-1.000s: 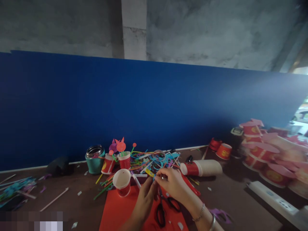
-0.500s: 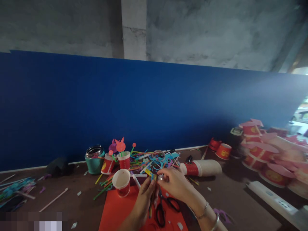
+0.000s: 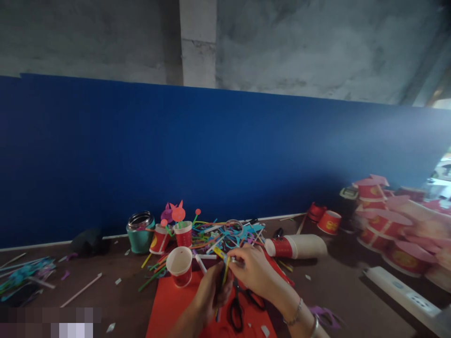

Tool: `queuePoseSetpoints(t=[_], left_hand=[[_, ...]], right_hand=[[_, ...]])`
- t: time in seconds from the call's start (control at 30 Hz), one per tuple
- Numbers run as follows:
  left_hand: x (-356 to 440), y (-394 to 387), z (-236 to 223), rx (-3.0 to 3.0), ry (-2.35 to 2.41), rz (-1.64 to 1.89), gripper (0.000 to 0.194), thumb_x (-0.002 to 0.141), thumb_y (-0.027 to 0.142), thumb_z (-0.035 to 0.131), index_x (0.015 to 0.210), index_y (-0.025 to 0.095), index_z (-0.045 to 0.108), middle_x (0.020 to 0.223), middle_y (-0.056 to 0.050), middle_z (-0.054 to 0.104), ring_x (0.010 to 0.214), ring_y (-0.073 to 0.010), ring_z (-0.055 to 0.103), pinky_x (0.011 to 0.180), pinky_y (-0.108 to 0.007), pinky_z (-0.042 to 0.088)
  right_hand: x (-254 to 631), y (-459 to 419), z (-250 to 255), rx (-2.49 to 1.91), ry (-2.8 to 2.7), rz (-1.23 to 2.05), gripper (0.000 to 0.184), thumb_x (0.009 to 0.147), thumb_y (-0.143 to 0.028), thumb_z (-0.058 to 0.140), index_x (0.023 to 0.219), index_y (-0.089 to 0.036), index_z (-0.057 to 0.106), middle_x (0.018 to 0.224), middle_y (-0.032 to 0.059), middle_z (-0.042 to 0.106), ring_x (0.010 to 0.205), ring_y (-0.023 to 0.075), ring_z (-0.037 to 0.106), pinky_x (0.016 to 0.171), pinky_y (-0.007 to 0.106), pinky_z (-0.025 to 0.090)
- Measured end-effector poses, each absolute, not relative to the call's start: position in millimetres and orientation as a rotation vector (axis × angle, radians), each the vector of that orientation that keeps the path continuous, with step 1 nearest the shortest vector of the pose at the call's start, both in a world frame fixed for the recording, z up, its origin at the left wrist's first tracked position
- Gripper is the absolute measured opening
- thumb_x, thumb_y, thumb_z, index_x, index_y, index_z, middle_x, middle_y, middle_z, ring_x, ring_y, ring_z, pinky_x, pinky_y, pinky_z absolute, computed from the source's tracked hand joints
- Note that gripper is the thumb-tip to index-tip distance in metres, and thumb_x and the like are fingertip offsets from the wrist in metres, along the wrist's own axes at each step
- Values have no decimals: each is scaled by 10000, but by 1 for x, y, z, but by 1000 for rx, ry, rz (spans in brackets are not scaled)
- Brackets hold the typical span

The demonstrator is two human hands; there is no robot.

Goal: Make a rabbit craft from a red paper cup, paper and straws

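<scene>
My left hand [image 3: 213, 288] is closed around a narrow yellow straw [image 3: 225, 272], with something dark beside it in the palm. Its upper end meets the fingertips of my right hand [image 3: 246, 263], which are pinched together; a small pale bit shows there, too small to name. Below the hands, black-handled scissors [image 3: 237, 315] lie on a red sheet [image 3: 169, 305]. Left of my left hand stands a red and white paper cup [image 3: 179, 267], with a white marker [image 3: 200, 264] just right of it.
Behind the hands spreads a heap of coloured straws and paper scraps [image 3: 229, 234]. Decorated cups [image 3: 182, 234] and a teal jar [image 3: 140, 233] stand left of it. Stacked cups [image 3: 299, 246] lie to the right, with a power strip [image 3: 405, 293] and red-pink cup hats [image 3: 384, 227] beyond.
My left hand has turned and curled its fingers more around the yellow straw. My right fingertips have shifted slightly, and the shiny clear thing under them shows less. The view has shifted slightly.
</scene>
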State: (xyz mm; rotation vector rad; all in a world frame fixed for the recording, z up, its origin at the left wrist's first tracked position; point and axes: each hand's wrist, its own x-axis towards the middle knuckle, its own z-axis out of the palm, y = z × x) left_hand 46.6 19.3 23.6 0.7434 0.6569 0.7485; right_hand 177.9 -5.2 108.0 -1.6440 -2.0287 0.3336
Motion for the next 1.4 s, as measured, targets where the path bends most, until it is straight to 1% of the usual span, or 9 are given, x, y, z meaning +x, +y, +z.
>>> queuePoseSetpoints(t=[0.13,0.27,0.57,0.7,0.83,1.0,1.13,1.23,1.4], left_hand=[[47,13,31,811,662,805,433,792,583,467,626,184,471,413,68,385,291,-27,184,355,-237,55],[48,11,33,842,585,943,291,790,479,558,746,213,447,544,66,498,291,-26,289,333,-209,139],[52,15,29,1022,652,1189,369,709,530,645,728,191,501,532,58,494,448,-84,464,471,-211,358],[51,11,27,1074,669,1278,327,725,494,645,814,184,593,766,-15,615,702,-151,576,654,-247,448],[53,12,15,1213,675,1310,286,773,393,629,964,181,609,952,-81,661,898,-218,593,804,-300,450],[57,17,2,1186,740,1357,285,758,380,640,949,168,630,931,-94,683,867,-230,618,774,-303,473],[56,17,7,1066,765,1426,318,666,385,714,886,166,646,905,-80,683,865,-233,619,759,-300,484],[56,15,16,1071,755,1431,265,673,383,702,817,170,641,798,-48,670,783,-205,613,701,-284,487],[58,13,23,1098,815,1449,294,685,448,671,703,166,591,593,12,575,550,-127,515,510,-223,410]], right_hand=[[175,-5,106,-1625,-2017,289,329,753,-209,550,1065,-221,651,782,32,668,829,207,569,778,305,358],[174,-7,109,-1636,-2027,263,317,758,-210,555,1061,-231,646,773,26,661,825,207,559,784,317,349],[173,-9,110,-1662,-2026,223,287,790,-240,551,1062,-231,642,842,45,672,855,213,568,819,333,335],[171,-10,112,-1673,-1996,231,287,784,-245,572,1061,-232,643,817,39,677,851,217,572,818,336,332],[170,-12,115,-1683,-1975,217,269,780,-292,603,1041,-249,652,794,28,667,849,223,565,804,335,333],[166,-12,114,-1644,-2002,184,271,766,-345,630,1027,-274,661,780,21,664,856,225,554,811,343,319],[164,-13,111,-1526,-2046,267,325,757,-212,588,1077,-256,625,700,-14,657,849,202,558,842,344,302],[165,-13,111,-1475,-2045,289,369,749,-141,538,1099,-241,601,702,-16,653,849,194,561,843,339,307],[163,-14,116,-1453,-2031,253,321,788,-197,553,1102,-255,592,753,-4,651,845,200,566,833,349,329]])
